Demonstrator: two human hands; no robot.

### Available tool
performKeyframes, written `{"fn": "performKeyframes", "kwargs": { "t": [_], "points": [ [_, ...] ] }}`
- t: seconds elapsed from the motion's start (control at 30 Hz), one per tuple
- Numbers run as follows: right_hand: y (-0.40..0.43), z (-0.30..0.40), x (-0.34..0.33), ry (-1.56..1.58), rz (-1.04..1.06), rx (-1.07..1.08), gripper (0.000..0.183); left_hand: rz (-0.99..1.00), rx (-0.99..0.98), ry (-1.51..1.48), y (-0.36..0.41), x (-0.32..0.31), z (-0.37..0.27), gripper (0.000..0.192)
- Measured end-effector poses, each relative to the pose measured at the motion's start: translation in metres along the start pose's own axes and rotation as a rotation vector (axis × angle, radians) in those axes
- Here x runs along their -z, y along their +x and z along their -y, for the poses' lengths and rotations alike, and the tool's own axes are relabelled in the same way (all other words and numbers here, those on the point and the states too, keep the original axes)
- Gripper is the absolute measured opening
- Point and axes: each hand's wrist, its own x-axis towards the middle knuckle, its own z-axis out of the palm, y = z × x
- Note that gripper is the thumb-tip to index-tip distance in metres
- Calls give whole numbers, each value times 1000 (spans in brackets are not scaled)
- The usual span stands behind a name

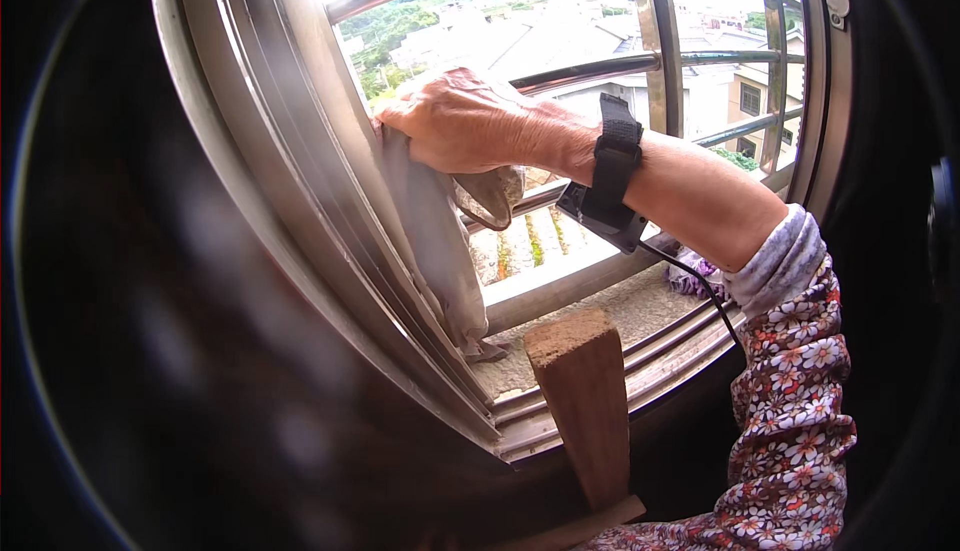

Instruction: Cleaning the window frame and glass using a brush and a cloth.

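Note:
My right hand [465,119] is closed on a grey cloth [439,228] at the left side of an open window. The cloth hangs from my fingers along the metal window frame [300,130], its lower end touching the sill. Below my palm a brownish fold, perhaps part of the same cloth, shows. A black strap with a small dark device [604,217] and a cable is around my wrist. My left hand is not in view.
Metal security bars [585,67] cross the opening. An upright wooden post [585,401] stands before the window track [675,356]. A purple and white textile [694,273] lies on the stone sill [630,299]. Roofs and buildings show outside.

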Motion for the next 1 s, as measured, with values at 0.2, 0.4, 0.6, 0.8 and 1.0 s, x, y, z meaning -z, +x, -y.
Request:
{"fn": "performKeyframes", "kwargs": {
  "t": [0.2,0.4,0.6,0.8,1.0],
  "points": [
    [-11,12,-19,160,-270,66,38,61,46,-49,-3,-17,10,36],
    [-23,24,-29,-142,-448,243,33,100,73,-113,-8,-25,15,36],
    [-23,31,-26,-378,-417,236,34,82,25,31,-5,-25,20,36],
    [-11,36,-30,-101,-268,99,24,117,73,-87,-16,-26,11,36],
    [22,28,-14,103,273,-41,9,87,39,55,-24,-38,24,36]
  ]
}}
